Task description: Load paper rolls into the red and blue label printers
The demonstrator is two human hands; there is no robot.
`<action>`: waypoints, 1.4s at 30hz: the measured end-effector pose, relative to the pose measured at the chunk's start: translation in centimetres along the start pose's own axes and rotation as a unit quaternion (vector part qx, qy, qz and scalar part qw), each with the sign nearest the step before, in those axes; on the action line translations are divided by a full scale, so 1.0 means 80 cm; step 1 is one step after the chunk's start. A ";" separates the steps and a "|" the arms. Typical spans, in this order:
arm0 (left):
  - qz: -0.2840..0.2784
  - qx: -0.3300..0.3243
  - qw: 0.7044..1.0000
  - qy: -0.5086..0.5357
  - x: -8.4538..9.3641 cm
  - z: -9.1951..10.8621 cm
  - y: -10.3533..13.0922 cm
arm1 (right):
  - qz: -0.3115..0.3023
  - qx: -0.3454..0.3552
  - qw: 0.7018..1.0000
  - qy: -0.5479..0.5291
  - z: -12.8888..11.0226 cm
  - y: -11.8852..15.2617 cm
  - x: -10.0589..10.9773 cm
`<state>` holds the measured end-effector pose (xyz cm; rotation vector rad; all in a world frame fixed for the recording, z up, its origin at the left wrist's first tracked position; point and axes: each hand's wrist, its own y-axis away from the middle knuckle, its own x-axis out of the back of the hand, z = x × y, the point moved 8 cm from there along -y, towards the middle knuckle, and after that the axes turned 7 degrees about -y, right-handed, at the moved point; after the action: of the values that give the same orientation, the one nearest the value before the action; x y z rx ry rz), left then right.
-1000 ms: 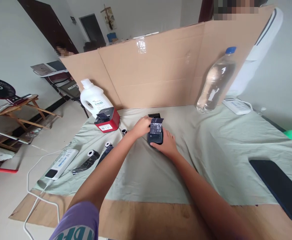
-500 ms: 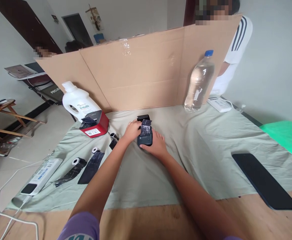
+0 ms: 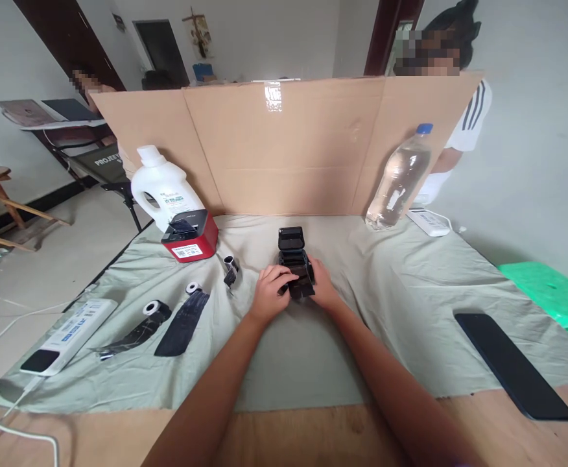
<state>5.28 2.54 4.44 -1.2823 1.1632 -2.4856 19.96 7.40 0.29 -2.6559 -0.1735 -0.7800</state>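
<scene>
A small black device [image 3: 291, 241] lies on the cloth in the middle, its lid swung up at the back. A strip of black film [image 3: 302, 283] hangs over its front edge. My left hand [image 3: 270, 289] is at the left side, fingers pressed on the film and device. My right hand [image 3: 323, 284] grips the device's right side, its fingers partly hidden. To the left lie a short black roll [image 3: 230, 269], a roll with a broad black strip [image 3: 184, 322] and one with a crinkled strip [image 3: 148, 324].
A red and black box [image 3: 192, 241] and a white jug [image 3: 165, 188] stand at back left. A water bottle [image 3: 398, 178] leans by the cardboard screen [image 3: 288, 149]. A phone [image 3: 515, 366] lies right, a power strip [image 3: 70, 334] left. A person [image 3: 466, 123] is behind the screen.
The view has shifted. The device's lid now stands open, and the film hangs toward me over its front. My left hand has moved from the device's back to its front left.
</scene>
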 end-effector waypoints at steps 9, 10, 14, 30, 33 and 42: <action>-0.056 -0.022 0.998 0.019 -0.019 -0.002 0.011 | 0.089 -0.112 0.951 -0.274 0.019 -0.090 0.026; -0.059 -0.021 0.998 0.010 -0.019 -0.003 0.013 | 0.089 -0.119 0.949 -0.278 0.015 -0.101 0.024; -0.045 -0.030 0.999 0.000 -0.012 0.000 0.014 | 0.099 -0.109 0.954 -0.262 0.004 -0.107 0.015; -0.071 -0.018 0.997 0.039 -0.015 0.004 0.011 | 0.024 -0.104 0.944 -0.311 0.019 -0.052 -0.011; -0.071 -0.007 0.997 0.039 -0.015 0.002 0.010 | 0.031 -0.106 0.946 -0.305 0.018 -0.048 -0.011; -0.110 0.217 0.970 0.002 -0.007 -0.042 0.003 | 0.051 -0.124 0.941 -0.312 0.022 -0.044 -0.012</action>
<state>3.14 4.55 2.72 -1.3296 0.4474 -2.6871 19.21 11.33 -0.49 -3.0370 -0.0982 0.1084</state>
